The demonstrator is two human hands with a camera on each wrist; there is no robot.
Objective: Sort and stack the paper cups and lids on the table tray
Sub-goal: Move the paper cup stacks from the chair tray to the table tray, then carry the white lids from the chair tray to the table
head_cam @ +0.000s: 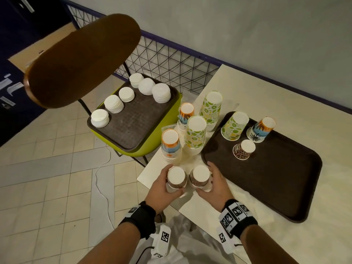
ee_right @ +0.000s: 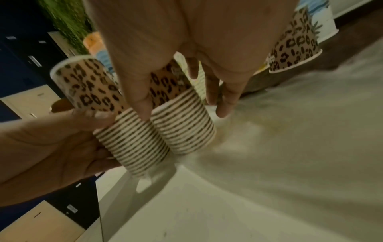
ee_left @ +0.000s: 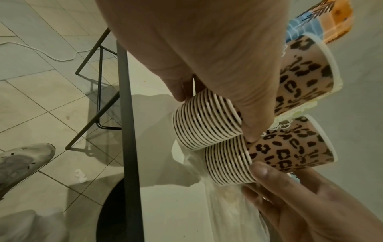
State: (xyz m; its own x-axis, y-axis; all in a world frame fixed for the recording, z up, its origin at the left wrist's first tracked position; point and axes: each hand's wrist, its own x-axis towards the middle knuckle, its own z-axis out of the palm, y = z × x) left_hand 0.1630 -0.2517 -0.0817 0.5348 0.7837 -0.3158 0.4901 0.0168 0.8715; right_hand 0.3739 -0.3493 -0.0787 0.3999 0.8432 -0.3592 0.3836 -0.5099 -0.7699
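At the lower centre of the head view, your left hand (head_cam: 164, 184) wrapped one leopard cup stack (head_cam: 177, 178) and your right hand (head_cam: 215, 182) the other leopard stack (head_cam: 199, 176), side by side on the table (head_cam: 238, 88). Light, crushable paper: you likely needed to grip low, gently. Further right lay the tray (head_cam: 276, 187).

Head view: dim warm indoor light, soft overall, no hard glare. Strong wide-angle bending — wall line and floor tiles curve toward the edges. Chair back (head_cam: 82, 60) close to the lens, dark and soft. Left wrist view is sharper; table edge (ee_left: 127, 131) throws a clear shadow on the floor. Right wrist view dimmer and noisy — tabletop (ee_right: 290, 147) smeared by motion blur, background out of focus.
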